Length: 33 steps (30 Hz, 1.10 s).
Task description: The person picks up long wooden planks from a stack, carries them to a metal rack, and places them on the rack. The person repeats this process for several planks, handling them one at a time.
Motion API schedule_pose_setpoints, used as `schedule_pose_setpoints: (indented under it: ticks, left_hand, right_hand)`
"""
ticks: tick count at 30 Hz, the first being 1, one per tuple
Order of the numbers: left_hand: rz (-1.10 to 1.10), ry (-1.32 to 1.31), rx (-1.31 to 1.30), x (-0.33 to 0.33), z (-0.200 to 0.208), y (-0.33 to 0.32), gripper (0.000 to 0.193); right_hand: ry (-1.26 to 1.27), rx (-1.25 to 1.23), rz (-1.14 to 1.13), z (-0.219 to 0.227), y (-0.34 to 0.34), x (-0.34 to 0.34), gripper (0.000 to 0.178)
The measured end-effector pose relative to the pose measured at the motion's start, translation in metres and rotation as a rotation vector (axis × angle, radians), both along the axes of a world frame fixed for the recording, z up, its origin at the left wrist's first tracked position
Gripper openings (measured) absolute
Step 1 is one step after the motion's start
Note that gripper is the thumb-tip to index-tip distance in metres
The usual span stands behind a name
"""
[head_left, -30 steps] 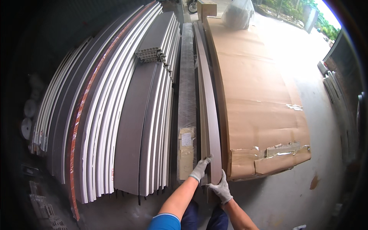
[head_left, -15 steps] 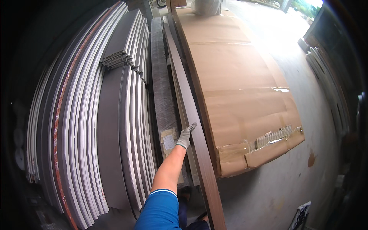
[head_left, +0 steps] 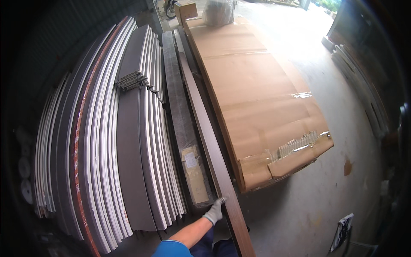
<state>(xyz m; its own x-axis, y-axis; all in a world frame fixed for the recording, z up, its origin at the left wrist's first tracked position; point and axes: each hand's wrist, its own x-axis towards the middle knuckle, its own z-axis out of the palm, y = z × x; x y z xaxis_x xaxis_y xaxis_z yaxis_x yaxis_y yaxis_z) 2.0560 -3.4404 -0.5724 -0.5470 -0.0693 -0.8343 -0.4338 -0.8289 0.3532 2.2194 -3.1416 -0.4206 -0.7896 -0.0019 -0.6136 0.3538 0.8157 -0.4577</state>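
Observation:
My left hand (head_left: 215, 210), in a grey work glove, grips the left edge of a long brown plank (head_left: 211, 143). Its thumb lies over the top face, while the fingers are hidden beneath or behind the edge. The plank runs from far ahead down to the lower edge of the view, close to my legs. Left of it lies a long bundle wrapped in clear film (head_left: 175, 94), with a tan cardboard piece and a white label at its near end. My right hand is out of view.
Stacked grey-brown panels with pale edges (head_left: 135, 158) fill the left side. A large cardboard-wrapped pack (head_left: 257, 90) lies to the right of the plank, with a plastic-wrapped bundle (head_left: 218, 13) on its far end. More long pieces (head_left: 359, 85) lean at far right.
My left hand has come nearer to my body, still at the plank's left edge. The view has shifted a little. I cannot tell whether the plank slid with the hand.

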Motion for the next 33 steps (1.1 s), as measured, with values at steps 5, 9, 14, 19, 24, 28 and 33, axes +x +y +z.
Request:
schedule_pose_setpoints:
  ticks: [5,9,14,19,24,28,33]
  left_hand:
    - [-0.051,-0.007,-0.051,-0.041,-0.026,-0.054,0.035]
    - [-0.016,0.036,-0.053,0.035,-0.018,-0.002,0.023]
    - [-0.045,0.204,-0.108,0.108,0.037,0.050,0.019]
    - [-0.134,0.302,0.236,0.145,0.094,0.112,0.016]
    - [-0.210,0.544,0.304,0.188,0.138,0.214,0.014]
    - [-0.401,0.672,0.349,0.219,0.186,0.296,0.035]
    - [-0.490,0.869,0.215,0.213,0.269,0.366,0.067]
  right_hand:
    - [0.108,0.080,-0.044,0.006,0.012,0.023,0.089]
    - [0.174,0.155,-0.113,0.015,0.042,0.068,0.085]
    - [0.214,0.244,-0.198,0.033,0.089,0.139,0.080]
    - [0.281,0.323,-0.293,0.040,0.149,0.214,0.075]
    - [0.347,0.371,-0.387,0.036,0.220,0.296,0.071]
    - [0.407,0.391,-0.449,0.033,0.267,0.340,0.067]
    - [0.598,0.396,-0.468,0.059,0.290,0.362,0.055]
